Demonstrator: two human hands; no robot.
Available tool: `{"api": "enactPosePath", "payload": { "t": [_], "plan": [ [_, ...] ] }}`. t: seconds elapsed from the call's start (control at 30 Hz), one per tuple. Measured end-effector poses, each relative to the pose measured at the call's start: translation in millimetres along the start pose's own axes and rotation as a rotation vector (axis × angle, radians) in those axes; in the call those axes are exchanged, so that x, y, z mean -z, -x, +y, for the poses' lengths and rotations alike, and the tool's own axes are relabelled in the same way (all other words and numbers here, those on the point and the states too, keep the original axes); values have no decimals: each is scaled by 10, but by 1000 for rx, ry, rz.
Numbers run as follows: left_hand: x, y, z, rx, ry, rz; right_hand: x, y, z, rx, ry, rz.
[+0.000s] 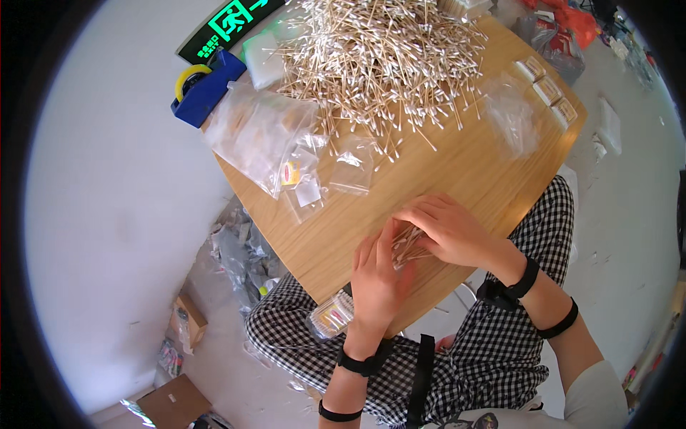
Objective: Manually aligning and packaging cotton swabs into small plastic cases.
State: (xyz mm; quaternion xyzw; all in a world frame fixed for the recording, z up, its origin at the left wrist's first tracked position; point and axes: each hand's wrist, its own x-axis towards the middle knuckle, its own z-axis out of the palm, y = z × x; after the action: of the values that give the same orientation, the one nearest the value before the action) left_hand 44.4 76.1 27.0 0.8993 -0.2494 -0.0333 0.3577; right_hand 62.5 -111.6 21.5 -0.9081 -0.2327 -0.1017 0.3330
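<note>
The fingers of the left hand [376, 275] and right hand [450, 229] close together on a small bundle of cotton swabs [407, 244], pressed low on the wooden worktop [457, 168] near its front edge. Beyond lie empty clear bags [351, 164], then a large heap of swabs [379, 57]. A blue tape dispenser [207, 86] sits far left.

hands [411, 254] gathering swab bundle [407, 244] | wooden table [457, 171] | swab pile [379, 57]
</note>
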Motion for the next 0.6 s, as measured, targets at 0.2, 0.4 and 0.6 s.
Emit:
{"api": "enactPosePath", "payload": {
  "t": [0.2, 0.4, 0.6],
  "plan": [
    [-114, 157, 92, 68, -137, 64, 54, 131, 134, -5, -113, -55],
    [-450, 70, 399, 79, -488, -42, 84, 189, 193, -16, -189, -16],
    [-594, 74, 343, 119, -478, -13, 93, 240, 337, -18, -183, -27]
  ]
}}
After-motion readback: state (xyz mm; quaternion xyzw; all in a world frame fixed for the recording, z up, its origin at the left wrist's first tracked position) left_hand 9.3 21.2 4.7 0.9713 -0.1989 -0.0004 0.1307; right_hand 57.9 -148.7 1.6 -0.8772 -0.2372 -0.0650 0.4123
